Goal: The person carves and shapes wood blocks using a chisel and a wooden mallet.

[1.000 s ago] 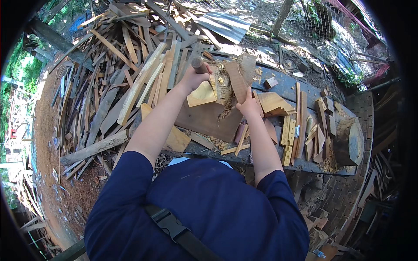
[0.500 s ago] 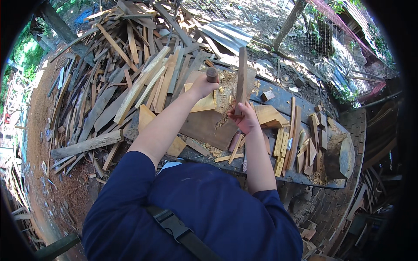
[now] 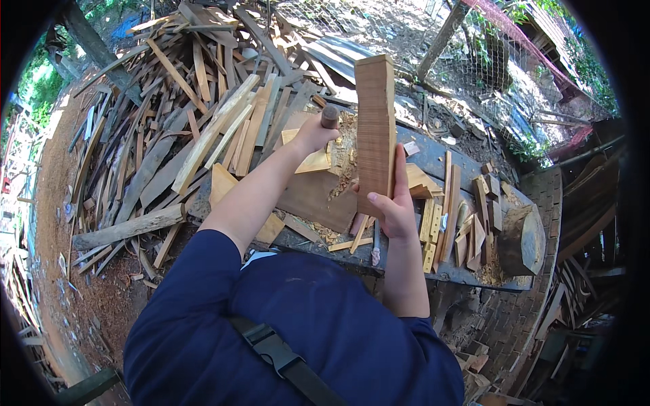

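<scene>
My right hand (image 3: 398, 204) grips the lower end of a reddish-brown wooden board (image 3: 376, 125). The board stands nearly upright with its broad, grained face turned toward me, its thumb-side edge held at the bottom. My left hand (image 3: 311, 134) is closed around a round wooden handle (image 3: 330, 117); whatever lies below its grip is hidden. Under both hands is a flat brown board (image 3: 318, 203) on the workbench, scattered with wood shavings (image 3: 345, 145). Pale wooden offcuts (image 3: 315, 161) lie beside the left wrist.
A large heap of wood strips (image 3: 176, 115) fills the left. On the dark bench (image 3: 433, 145), several yellow blocks (image 3: 430, 233) and narrow strips lie right of my forearm. A log stump (image 3: 523, 240) stands at the bench's right end. Wire mesh fencing (image 3: 501, 54) rises behind.
The board in my right hand has turned from edge-on to broad face toward me. My right fingers have shifted along its edge. The left hand stays almost in place.
</scene>
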{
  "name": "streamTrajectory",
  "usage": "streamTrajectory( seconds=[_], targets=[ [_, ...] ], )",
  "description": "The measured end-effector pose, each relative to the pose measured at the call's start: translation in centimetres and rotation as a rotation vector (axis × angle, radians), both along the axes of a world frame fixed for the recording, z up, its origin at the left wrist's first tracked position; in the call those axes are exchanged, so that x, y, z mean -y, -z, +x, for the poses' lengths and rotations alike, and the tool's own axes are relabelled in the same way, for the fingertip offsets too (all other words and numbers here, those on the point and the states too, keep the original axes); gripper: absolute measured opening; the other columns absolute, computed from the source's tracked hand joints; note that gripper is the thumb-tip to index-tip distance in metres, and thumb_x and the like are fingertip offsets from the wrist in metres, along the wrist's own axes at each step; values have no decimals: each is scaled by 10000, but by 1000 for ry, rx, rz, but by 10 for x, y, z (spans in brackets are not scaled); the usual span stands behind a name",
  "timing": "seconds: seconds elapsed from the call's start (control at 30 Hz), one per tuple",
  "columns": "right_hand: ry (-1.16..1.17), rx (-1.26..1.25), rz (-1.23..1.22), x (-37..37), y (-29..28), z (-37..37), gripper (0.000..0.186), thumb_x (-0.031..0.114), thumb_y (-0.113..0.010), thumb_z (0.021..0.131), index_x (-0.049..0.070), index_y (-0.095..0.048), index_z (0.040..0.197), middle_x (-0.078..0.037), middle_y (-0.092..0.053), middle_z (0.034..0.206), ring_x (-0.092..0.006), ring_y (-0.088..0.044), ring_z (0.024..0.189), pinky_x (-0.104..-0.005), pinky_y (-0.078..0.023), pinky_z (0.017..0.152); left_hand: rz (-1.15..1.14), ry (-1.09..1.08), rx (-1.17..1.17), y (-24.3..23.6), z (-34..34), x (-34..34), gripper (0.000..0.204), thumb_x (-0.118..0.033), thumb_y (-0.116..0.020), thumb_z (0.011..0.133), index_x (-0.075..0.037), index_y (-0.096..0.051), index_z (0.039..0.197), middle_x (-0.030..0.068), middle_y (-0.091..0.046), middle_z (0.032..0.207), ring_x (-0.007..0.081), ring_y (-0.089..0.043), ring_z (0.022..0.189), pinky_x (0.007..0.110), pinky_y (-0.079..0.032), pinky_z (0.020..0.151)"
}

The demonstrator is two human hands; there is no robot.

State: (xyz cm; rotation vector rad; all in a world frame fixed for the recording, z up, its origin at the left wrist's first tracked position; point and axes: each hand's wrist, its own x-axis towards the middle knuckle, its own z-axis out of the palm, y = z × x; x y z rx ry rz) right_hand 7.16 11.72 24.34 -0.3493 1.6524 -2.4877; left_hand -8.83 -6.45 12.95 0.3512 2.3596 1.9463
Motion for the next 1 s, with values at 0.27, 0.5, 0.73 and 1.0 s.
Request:
streamTrajectory(
  seconds=[0.27, 0.5, 0.73, 1.0],
  targets=[
    [229, -368, 1064, 12, 19, 11, 890, 19, -517, 683, 96, -35, 1427, -226, -329, 1308, -334, -425, 1136, -384, -368, 936, -40, -16, -15, 1, 2, -6, 191, -88, -639, 665, -38, -553, 828, 54, -594, 754, 165, -561, 707, 305, -448, 683],
    [-12, 73, 1075, 21, 11, 1, 914, 185, -631, 680, 49, -97, 1409, -237, -423, 1166, -369, -475, 1059, -392, -393, 924, -110, 18, 25, -2, 0, 3, 260, -111, -640, 668, -26, -564, 901, 103, -623, 862, 212, -596, 832, 326, -453, 745],
    [114, -100, 801, 6, 36, 3, 862, 151, -599, 667, 26, -159, 1398, -233, -477, 1191, -293, -495, 1104, -359, -394, 920, -182, -42, -13, -3, 0, -7, 311, -135, -657, 662, -41, -558, 941, 115, -621, 891, 249, -591, 855, 334, -447, 768],
    [525, -785, 539, 4, -125, 4, 822, -8, -518, 695, 83, -113, 1405, -151, -444, 1087, -145, -507, 830, -265, -465, 628, -143, -79, -24, -2, 1, -2, 169, -120, -649, 667, -44, -573, 797, 55, -609, 788, 162, -583, 756, 293, -453, 704]
  ],
)
